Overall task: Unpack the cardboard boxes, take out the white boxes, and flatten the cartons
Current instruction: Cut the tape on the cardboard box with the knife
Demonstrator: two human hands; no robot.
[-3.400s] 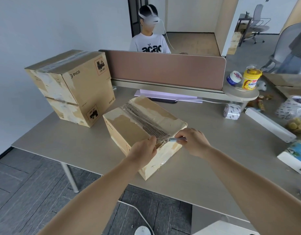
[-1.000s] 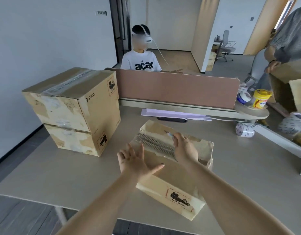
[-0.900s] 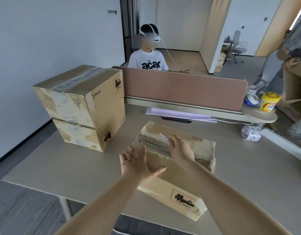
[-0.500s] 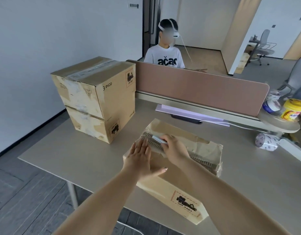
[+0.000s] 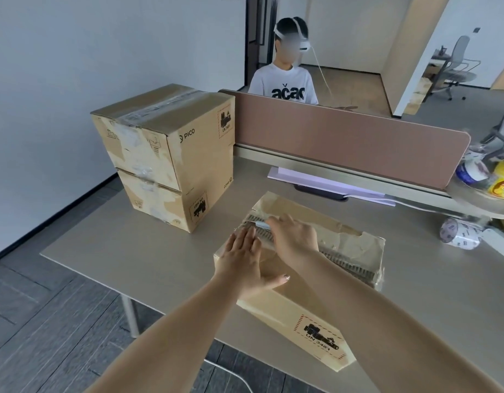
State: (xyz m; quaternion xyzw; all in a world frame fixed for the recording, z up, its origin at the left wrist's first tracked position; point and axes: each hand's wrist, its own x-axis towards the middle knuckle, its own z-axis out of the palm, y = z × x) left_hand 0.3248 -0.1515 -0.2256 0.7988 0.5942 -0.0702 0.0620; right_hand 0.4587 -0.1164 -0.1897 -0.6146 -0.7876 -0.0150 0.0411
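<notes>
Carton [image 5: 301,316] sits on the near part of the desk [image 5: 131,251], top flaps not open yet, so no white boxes showing. Its long axis runs diagonally from far left to near right, and the ragged seam [image 5: 344,263] down the middle of the top follows the same line.

Left hand [image 5: 240,262] is flat on the top at the left end, fingers straight and close together, pressing down to steady it. No grip there, just a palm. Right hand [image 5: 294,239] is just beyond it, its grip curled round a small pale cutter [image 5: 262,224] whose tip pokes out at the far-left end of the seam.

So the bit that matters: the uncut length of seam lies to the near right of the cutter, back along the right forearm. My guess is the stroke has to be a pull toward the body along that diagonal, with the left palm staying clear of the line.

The 2 stacked cartons [image 5: 171,154] at far left look taped shut, so lots left to do.
</notes>
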